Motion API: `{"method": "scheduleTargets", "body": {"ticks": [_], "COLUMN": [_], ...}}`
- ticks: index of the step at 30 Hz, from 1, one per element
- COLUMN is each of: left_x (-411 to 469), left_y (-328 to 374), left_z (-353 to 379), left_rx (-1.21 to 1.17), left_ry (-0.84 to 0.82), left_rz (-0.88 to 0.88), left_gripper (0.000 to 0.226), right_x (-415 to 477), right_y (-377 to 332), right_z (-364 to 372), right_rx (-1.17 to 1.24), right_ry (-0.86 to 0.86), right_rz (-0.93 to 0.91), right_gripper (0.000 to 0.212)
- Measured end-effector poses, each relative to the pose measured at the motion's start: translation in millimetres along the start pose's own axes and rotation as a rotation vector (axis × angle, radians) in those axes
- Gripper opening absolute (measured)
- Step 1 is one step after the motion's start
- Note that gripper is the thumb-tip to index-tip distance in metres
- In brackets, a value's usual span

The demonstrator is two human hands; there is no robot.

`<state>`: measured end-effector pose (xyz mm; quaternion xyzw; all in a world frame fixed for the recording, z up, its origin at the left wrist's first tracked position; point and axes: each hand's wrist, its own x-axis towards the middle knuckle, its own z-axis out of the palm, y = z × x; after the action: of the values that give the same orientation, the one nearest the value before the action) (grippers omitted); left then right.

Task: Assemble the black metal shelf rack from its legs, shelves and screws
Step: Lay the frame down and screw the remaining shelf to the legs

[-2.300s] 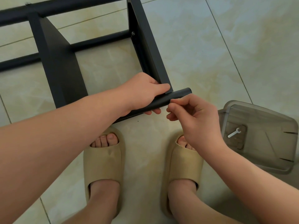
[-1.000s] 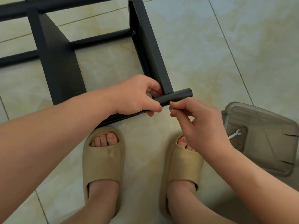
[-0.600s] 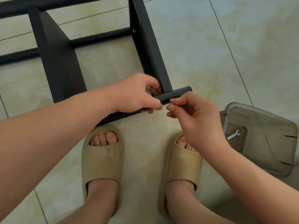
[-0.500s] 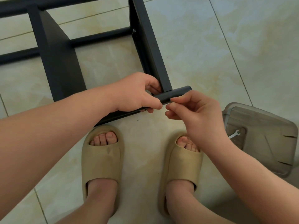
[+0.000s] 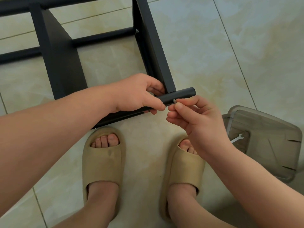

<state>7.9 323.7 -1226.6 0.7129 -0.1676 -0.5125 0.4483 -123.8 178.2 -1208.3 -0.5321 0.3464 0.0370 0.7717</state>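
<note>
Your right hand (image 5: 197, 122) has rolled its pinch on the screw (image 5: 174, 101), whose shank now shows against the leg (image 5: 181, 94) near its free end; your left hand (image 5: 139, 94) still wraps that leg where the shelf (image 5: 154, 55) meets it, the rack (image 5: 102, 37) lying on the floor (image 5: 222, 46). Probably still hand-threading, not seated

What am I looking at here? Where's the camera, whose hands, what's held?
No machine: a person works bare-handed, and the one picture comes from a camera on their head, looking down. On the tiled floor lies a partly built black rack frame. The left hand grips a round black leg against the frame's end. The right hand pinches a small screw at the leg's side. To the right sits a translucent plastic box with a small white spanner on or in it. The feet below wear beige slippers.
</note>
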Motion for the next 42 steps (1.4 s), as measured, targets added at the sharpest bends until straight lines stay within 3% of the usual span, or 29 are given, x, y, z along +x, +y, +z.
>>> {"method": "scheduleTargets", "body": {"ticks": [5, 10, 14, 23, 28, 35, 39, 42], "left_x": [0, 3, 12, 16, 16, 16, 16, 15], "left_y": [0, -1, 1, 3, 3, 1, 1, 1], "left_z": [-1, -2, 0, 7, 9, 8, 6, 7], "left_rx": [-0.002, -0.06, -0.087, -0.055, -0.054, -0.064, -0.064, -0.075], "left_ry": [-0.011, 0.006, 0.097, 0.162, 0.176, 0.175, 0.158, 0.153], "left_rz": [0.0, -0.033, -0.119, -0.095, -0.088, -0.093, -0.088, -0.093], "left_gripper": [0.033, 0.02, 0.046, 0.042, 0.041, 0.041, 0.043, 0.044], "right_x": [1, 4, 7, 1, 2, 4, 9, 8], "right_y": [1, -3, -7, 0, 4, 8, 3, 5], "right_z": [0, -2, -4, 3, 4, 2, 6, 4], "right_rx": [0.043, -0.247, -0.401, -0.103, -0.166, -0.52, -0.334, -0.325], "right_ry": [-0.002, 0.01, -0.016, 0.024, 0.034, 0.018, -0.001, -0.023], "right_rz": [0.053, -0.091, -0.14, -0.036, -0.124, -0.257, -0.184, -0.206], "right_gripper": [0.013, 0.015, 0.011, 0.012, 0.01, 0.021, 0.023, 0.02]}}
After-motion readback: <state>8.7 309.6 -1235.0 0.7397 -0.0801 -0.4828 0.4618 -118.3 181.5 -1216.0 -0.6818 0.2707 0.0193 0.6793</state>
